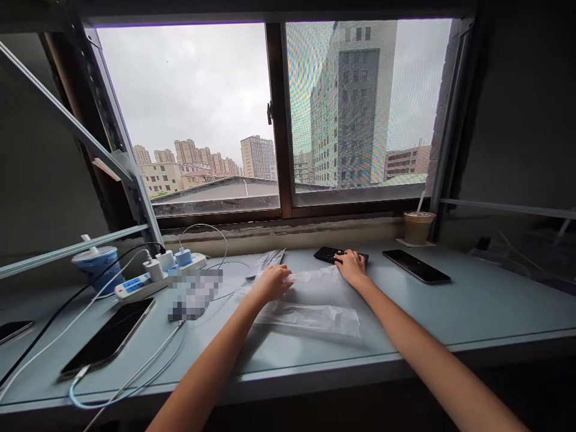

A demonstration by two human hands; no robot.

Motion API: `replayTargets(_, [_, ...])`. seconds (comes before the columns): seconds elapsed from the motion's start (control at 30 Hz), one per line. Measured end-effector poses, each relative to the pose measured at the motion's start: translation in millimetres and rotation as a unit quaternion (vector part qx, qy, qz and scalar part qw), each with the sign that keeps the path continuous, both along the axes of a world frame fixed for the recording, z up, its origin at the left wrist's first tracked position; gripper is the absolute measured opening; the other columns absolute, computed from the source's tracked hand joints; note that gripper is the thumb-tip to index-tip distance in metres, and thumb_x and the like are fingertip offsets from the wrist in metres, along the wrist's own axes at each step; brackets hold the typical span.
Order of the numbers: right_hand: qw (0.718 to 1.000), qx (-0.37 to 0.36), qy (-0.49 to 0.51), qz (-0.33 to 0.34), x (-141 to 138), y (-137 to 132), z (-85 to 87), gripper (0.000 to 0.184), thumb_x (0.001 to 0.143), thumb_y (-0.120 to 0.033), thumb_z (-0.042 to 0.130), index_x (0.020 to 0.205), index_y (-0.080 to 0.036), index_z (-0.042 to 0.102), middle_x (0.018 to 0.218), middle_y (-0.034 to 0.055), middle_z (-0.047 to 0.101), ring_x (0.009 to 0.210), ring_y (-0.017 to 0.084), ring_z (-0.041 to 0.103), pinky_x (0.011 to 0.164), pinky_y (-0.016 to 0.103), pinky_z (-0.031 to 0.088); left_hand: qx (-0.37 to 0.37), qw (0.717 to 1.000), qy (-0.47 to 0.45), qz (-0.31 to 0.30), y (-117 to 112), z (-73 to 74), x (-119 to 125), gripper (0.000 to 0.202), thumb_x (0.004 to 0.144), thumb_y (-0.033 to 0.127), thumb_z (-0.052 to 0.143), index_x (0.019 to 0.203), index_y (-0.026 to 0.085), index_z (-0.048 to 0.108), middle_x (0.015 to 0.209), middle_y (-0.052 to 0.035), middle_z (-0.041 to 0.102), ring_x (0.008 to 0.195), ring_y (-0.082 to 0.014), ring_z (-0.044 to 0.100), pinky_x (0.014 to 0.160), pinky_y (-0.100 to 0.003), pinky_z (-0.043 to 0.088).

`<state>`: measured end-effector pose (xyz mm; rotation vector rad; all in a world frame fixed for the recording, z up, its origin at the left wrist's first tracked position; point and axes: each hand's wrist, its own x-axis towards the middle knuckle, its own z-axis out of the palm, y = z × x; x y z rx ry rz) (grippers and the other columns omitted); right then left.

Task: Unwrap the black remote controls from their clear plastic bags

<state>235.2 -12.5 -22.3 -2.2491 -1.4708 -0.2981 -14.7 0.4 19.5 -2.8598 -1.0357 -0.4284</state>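
- Your left forearm (220, 351) is bare, slim and smooth in outline, narrowing evenly to a slender wrist (258, 299).
- Your right forearm (418, 336) is bare too, with a similar taper, and more of its length shows.
- Your left hand (271, 283) is bare, its back gently rounded.
- Your right hand (351, 266) is bare, with slim fingers (356, 257); your nails are too small to make out.

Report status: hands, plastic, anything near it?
Left hand at plastic, grip unclear. Right hand on black item. Plastic wrinkled on desk. Black item just beyond it.
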Motion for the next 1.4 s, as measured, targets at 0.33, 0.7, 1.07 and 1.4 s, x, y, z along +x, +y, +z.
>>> replayTargets(0.33, [1.000,0.002,-0.001,0.002,-2.9,-3.9,2.3,0.031,0.082,-0.026,0.050,0.112,-0.025,0.060,0.115,0.0083,0.053,0.109,0.022,0.043,0.091,0.034,0.026,0.005,1.000,-0.004,-0.001,0.7,-1.0,0.0,0.018,0.080,0.021,0.045,0.072,0.018,0.061,0.084,-0.0051,0.061,0.081,-0.0194,0.057,0.076,-0.029,0.039])
replayTargets(0.7, [1.000,0.006,-0.003,0.019,-4.3,-4.1,4.5,0.043,0.083,-0.024,0.050,0.125,-0.021,0.046,0.118,0.0075,0.055,0.109,0.020,0.046,0.093,0.034,0.025,0.012,1.000,-0.004,-0.014,2.4,-1.8,0.4,0.018,0.079,0.021,0.045,0.070,0.018,0.060,0.082,-0.0057,0.061,0.082,-0.0209,0.057,0.075,-0.030,0.040])
replayTargets(1.07, [0.999,0.022,0.003,0.034,-1.8,-2.7,2.4,0.036,0.082,-0.019,0.048,0.117,-0.024,0.052,0.112,0.0073,0.060,0.106,0.022,0.049,0.092,0.038,0.026,0.012,1.000,0.002,-0.009,0.0,0.3,0.9,0.019,0.080,0.022,0.045,0.069,0.017,0.060,0.082,-0.0052,0.061,0.080,-0.0196,0.057,0.073,-0.029,0.039])
replayTargets(1.4, [0.998,0.040,0.004,0.057,-1.2,-2.9,1.2,0.026,0.078,-0.017,0.054,0.101,-0.025,0.065,0.110,0.0056,0.059,0.106,0.021,0.049,0.092,0.037,0.025,0.010,1.000,0.007,-0.008,-0.1,0.3,1.2,0.018,0.080,0.022,0.045,0.071,0.017,0.060,0.083,-0.0056,0.061,0.082,-0.0202,0.057,0.073,-0.029,0.039])
